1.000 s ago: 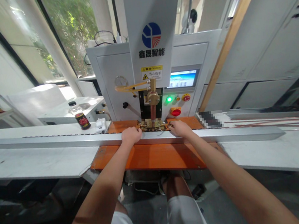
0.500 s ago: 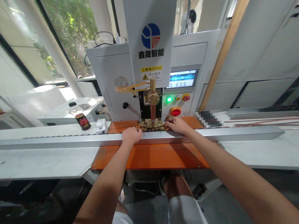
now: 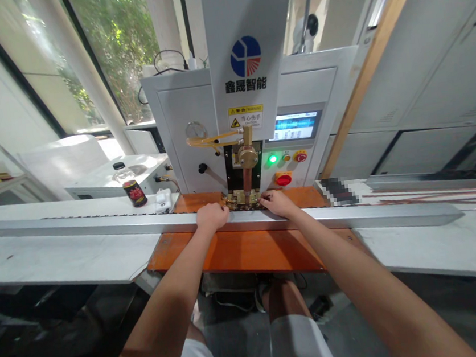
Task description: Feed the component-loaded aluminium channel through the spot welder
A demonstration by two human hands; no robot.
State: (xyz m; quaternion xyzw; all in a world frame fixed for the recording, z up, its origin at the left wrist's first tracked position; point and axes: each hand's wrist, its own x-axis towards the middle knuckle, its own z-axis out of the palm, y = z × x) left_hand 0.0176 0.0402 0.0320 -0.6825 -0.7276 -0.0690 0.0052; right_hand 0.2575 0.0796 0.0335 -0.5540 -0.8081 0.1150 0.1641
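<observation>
A long silver metal bar (image 3: pixel 97 226) lies across the bench from left to right. Along its far edge runs a thin dark toothed strip (image 3: pixel 74 218). My left hand (image 3: pixel 212 218) rests on the bar with curled fingers, left of the brass fixture; its fingertips and whatever they grip are hidden. Over the bar from the right reaches my right hand (image 3: pixel 278 203), fingers pinched together close to the brass fixture (image 3: pixel 240 196); what is in the pinch is too small to make out. Between the hands, a copper rod (image 3: pixel 247 180) of the machine points down at the fixture.
The grey machine (image 3: pixel 186 104) stands behind, with a lit screen (image 3: pixel 294 126), green light (image 3: pixel 272 159) and red knob (image 3: pixel 283 179). A bottle (image 3: pixel 135 193) and white case (image 3: pixel 163 200) stand left. Thin copper-coloured rods (image 3: pixel 416 199) lie right. An orange plate (image 3: pixel 238 253) covers the bench middle.
My right hand has moved slightly left, closer to the copper rod. The left hand keeps its place on the bar. The whole view has shifted a little.
</observation>
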